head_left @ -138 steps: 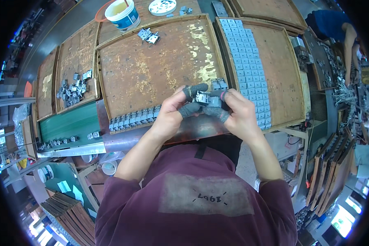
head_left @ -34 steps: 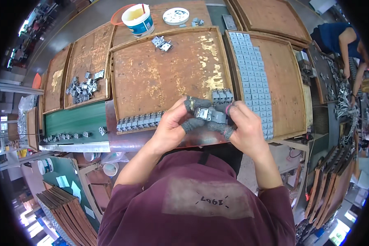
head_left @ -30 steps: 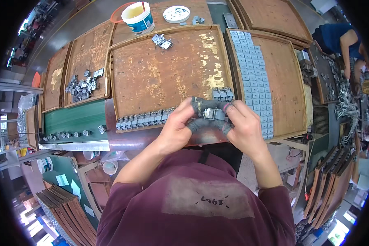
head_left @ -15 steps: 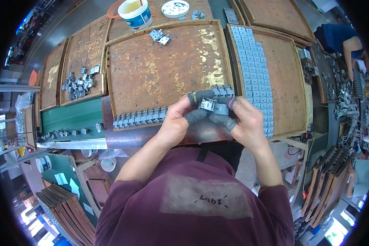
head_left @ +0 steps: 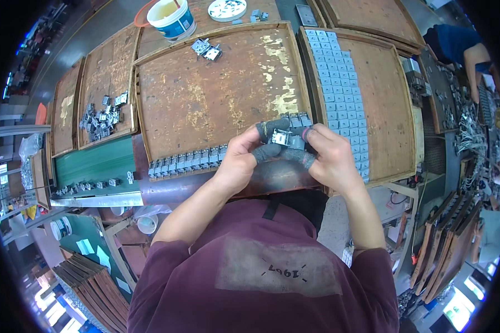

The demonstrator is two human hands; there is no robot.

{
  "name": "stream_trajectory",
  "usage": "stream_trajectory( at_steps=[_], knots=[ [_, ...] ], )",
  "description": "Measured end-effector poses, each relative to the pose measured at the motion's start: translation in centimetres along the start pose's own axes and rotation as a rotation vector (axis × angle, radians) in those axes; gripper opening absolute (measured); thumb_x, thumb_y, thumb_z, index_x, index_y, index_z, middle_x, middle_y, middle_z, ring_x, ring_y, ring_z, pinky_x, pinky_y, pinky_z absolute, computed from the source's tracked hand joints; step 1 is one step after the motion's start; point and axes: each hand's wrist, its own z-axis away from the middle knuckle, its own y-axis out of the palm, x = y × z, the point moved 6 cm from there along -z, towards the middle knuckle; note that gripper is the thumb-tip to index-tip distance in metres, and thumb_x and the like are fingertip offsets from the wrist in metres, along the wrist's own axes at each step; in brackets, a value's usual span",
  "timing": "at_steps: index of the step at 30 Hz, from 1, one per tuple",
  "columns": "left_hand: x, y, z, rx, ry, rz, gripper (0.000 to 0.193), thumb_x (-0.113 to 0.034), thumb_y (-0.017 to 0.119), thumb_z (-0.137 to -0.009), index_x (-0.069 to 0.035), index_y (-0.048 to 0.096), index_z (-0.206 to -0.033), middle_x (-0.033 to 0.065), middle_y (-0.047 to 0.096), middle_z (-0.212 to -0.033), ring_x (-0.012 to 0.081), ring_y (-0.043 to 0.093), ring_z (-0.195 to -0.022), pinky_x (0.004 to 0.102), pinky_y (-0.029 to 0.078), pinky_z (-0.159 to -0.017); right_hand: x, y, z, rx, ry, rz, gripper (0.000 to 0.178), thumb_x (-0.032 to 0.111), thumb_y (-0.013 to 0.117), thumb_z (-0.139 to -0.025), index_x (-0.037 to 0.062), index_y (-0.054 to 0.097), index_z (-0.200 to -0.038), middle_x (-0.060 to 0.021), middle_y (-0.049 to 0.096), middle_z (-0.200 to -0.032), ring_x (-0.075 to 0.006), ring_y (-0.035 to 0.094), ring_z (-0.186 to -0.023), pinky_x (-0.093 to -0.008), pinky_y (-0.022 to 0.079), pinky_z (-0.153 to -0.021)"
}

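Observation:
Both my hands meet over the near edge of a wooden tray, with dark cloth finger covers on the fingertips. Between the thumb and finger of my left hand is a small shiny metal fitting. My right hand pinches a small grey block against that fitting's right side; fingers partly hide where they meet. Along the tray's near side stands a row of grey-and-metal assemblies, and a few more stand just beyond my fingers. Two or so loose metal fittings lie at the tray's far side.
To the right, a second tray holds rows of grey blocks. Loose metal fittings are piled in a left tray. A white-and-blue bucket and a white dish stand beyond. At far right, another person's arm shows.
The grey block and the metal fitting now sit closer together between my fingers. My hands stay in nearly the same place, while the whole view has shifted slightly.

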Motion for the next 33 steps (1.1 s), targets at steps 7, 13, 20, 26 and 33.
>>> stream_trajectory(
  at_steps=[7,13,20,26,33],
  knots=[
    [-0.9,0.6,-0.7,0.017,0.328,-0.477,0.044,0.005,0.060,-0.091,0.000,0.055,-0.135,0.0047,0.058,-0.125,0.0159,0.058,-0.116,0.0326,0.050,-0.098,-0.4,1.2,0.2,-0.107,-0.062,0.154,0.025,0.006,0.075,-0.072,-0.0013,0.065,-0.094,-0.0126,0.060,-0.082,-0.0338,0.064,-0.070,-0.0396,0.052,-0.061],
    [0.3,-0.2,-1.7,0.058,-0.001,-0.145,0.050,0.012,0.056,-0.089,-0.001,0.054,-0.137,0.0049,0.055,-0.129,0.0159,0.057,-0.117,0.0302,0.047,-0.100,-2.1,1.1,-0.2,0.061,0.045,-0.065,0.026,0.007,0.075,-0.072,-0.0018,0.065,-0.096,-0.0137,0.061,-0.084,-0.0339,0.065,-0.072,-0.0407,0.052,-0.062],
    [-1.7,1.4,-2.1,-0.047,0.446,-0.968,0.071,0.007,0.061,-0.070,-0.003,0.051,-0.140,0.0174,0.052,-0.134,0.0294,0.051,-0.125,0.0386,0.045,-0.102,-2.1,3.1,0.1,-0.027,0.122,0.016,0.028,0.009,0.074,-0.079,-0.0035,0.063,-0.101,-0.0169,0.061,-0.093,-0.0373,0.065,-0.080,-0.0425,0.052,-0.066],
    [-2.8,1.4,-2.6,-0.061,0.676,-1.017,0.071,-0.015,0.084,-0.070,-0.002,0.056,-0.133,0.0187,0.054,-0.129,0.0348,0.054,-0.121,0.0397,0.046,-0.100,-3.7,2.7,-0.8,0.014,0.196,-0.149,0.049,0.031,0.080,-0.080,-0.0003,0.060,-0.113,-0.0122,0.064,-0.105,-0.0273,0.066,-0.093,-0.0368,0.052,-0.080],
    [-1.9,2.1,-2.6,0.023,0.695,-1.021,0.064,-0.018,0.082,-0.073,0.001,0.059,-0.129,0.0186,0.063,-0.126,0.0327,0.065,-0.111,0.0378,0.052,-0.093,-4.6,3.6,-0.5,0.164,0.351,-0.595,0.051,0.038,0.081,-0.077,0.0018,0.063,-0.109,-0.0159,0.068,-0.089,-0.0309,0.068,-0.078,-0.0374,0.053,-0.072]
  ],
)
